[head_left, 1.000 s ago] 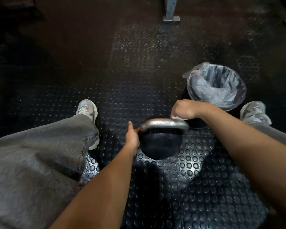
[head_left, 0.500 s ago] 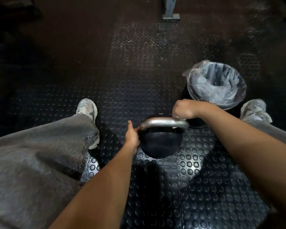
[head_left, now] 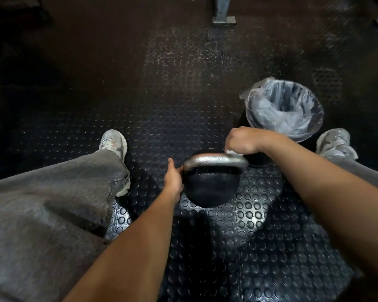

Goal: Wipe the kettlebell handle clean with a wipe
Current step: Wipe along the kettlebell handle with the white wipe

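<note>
A black kettlebell stands on the studded rubber floor between my feet, its silver handle arching across the top. My left hand grips the handle's left end where it meets the ball. My right hand is curled into a fist at the handle's right end, and a bit of white wipe peeks out under its fingers against the metal. Most of the wipe is hidden inside the fist.
A dark bin lined with a clear plastic bag stands just behind my right hand. My two pale sneakers flank the kettlebell. A metal post base is at the far top.
My right hand has shifted very slightly along the right end of the handle with the wipe. My left hand keeps its hold and the kettlebell has not moved.
</note>
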Demonstrator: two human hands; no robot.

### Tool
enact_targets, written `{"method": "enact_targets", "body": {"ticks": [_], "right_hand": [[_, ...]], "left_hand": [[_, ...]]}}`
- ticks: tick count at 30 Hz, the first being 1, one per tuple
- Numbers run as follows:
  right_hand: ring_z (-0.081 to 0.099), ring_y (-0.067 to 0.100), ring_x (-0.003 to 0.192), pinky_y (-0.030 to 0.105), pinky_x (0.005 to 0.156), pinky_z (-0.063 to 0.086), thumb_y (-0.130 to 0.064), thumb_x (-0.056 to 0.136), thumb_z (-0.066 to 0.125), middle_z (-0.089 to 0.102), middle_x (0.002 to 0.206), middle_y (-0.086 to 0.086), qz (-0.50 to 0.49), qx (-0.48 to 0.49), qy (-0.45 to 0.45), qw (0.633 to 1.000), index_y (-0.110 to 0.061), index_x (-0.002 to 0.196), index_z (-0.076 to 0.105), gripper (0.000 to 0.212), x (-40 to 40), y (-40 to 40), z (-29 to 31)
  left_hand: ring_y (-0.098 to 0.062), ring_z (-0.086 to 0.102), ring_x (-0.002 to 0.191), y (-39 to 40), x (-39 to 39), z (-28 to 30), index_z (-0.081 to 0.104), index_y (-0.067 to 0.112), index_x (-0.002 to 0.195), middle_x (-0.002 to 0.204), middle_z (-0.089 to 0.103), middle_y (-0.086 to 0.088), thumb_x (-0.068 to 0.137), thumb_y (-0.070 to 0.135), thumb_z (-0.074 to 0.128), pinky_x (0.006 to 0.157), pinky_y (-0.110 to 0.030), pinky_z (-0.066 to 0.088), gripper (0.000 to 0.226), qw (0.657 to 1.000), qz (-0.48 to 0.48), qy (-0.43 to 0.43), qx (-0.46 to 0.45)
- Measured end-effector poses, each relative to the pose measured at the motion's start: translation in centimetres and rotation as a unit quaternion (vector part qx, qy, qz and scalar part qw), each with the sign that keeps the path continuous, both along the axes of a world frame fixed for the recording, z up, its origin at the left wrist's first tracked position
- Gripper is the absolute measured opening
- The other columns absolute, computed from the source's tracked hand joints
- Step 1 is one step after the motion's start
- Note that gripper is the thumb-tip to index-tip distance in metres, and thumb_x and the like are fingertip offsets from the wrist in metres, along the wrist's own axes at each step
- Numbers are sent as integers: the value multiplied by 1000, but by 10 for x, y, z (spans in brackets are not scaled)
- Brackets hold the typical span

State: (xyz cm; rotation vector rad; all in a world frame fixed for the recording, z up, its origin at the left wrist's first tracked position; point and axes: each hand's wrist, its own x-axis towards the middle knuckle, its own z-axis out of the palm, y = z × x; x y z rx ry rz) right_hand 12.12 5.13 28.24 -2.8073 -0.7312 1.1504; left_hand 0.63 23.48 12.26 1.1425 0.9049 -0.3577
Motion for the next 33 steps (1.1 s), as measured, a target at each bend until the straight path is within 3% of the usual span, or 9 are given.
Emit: {"method": "enact_targets", "body": {"ticks": [3, 8, 13, 16, 19, 23, 27, 30, 33], "right_hand": [[61, 28, 115, 42, 102, 47, -9, 97, 42, 67, 127, 10, 13, 22, 17, 1000, -3, 113, 73, 36, 3, 22, -3], [54, 10, 108, 23, 94, 39, -11, 96, 43, 68, 115, -9, -23, 131, 38, 990, -22, 110, 76, 38, -5, 37, 18], [62, 29, 108, 39, 96, 51, -10, 93, 41, 69, 120, 8, -8, 28, 2, 1000, -4, 105, 74, 36, 2, 22, 11], [62, 27, 93, 40, 87, 53, -16, 93, 44, 68, 112, 13, 20, -3, 6, 1000, -9, 88, 69, 27, 4, 36, 5], [60, 22, 108, 34, 99, 48, -10, 95, 42, 68, 121, 1, 11, 57, 27, 998, -9, 112, 75, 37, -1, 49, 10], [58, 16, 117, 20, 95, 40, -5, 95, 41, 69, 127, -3, 0, 82, 21, 996, -14, 115, 76, 42, -9, 35, 21], [62, 30, 105, 40, 94, 52, -12, 93, 40, 68, 118, 12, 0, -3, -18, 1000, -2, 103, 72, 36, 4, 23, 7], [60, 28, 88, 37, 80, 54, -13, 95, 45, 65, 102, 11, 21, -11, 4, 1000, -1, 95, 69, 27, 4, 39, 6], [61, 23, 109, 36, 99, 50, -8, 96, 43, 68, 125, 3, 24, 48, 34, 998, -8, 114, 74, 36, 0, 52, 14]], "left_hand": [[-22, 56, 121, 0, 1, -2, 60, 10, 133, 124, 66, -7, 98, 69, 19, 106, -36, 36, 80, 1000, -2, 1, -2], [-19, 60, 106, 0, 4, -7, 67, 15, 120, 108, 70, -4, 96, 72, 19, 96, -34, 40, 78, 1000, -3, 4, -1], [-15, 59, 91, 1, 2, -12, 63, 9, 125, 96, 69, -1, 101, 65, 20, 95, -33, 40, 76, 1000, -1, 5, 4], [-16, 62, 97, 2, 3, -15, 67, 11, 121, 100, 70, -3, 99, 68, 20, 99, -34, 41, 77, 1000, 1, -3, -2], [-18, 62, 105, 2, 4, -17, 71, 18, 105, 107, 72, -5, 96, 73, 19, 101, -36, 41, 75, 1000, -10, 1, -1], [-14, 63, 95, 2, 5, -17, 69, 21, 98, 104, 72, -3, 96, 72, 21, 93, -34, 43, 71, 1000, -4, 4, -10], [-12, 61, 92, 2, 5, -22, 69, 23, 93, 93, 70, 2, 98, 70, 22, 94, -32, 40, 67, 1000, -6, 5, 10], [-18, 63, 104, 3, 5, -23, 71, 24, 97, 101, 73, -1, 94, 75, 23, 104, -35, 42, 71, 1000, -8, 6, 15], [-23, 64, 112, 3, 6, -25, 74, 28, 89, 108, 75, -3, 88, 80, 25, 110, -43, 42, 72, 999, 0, 10, 35]]}}
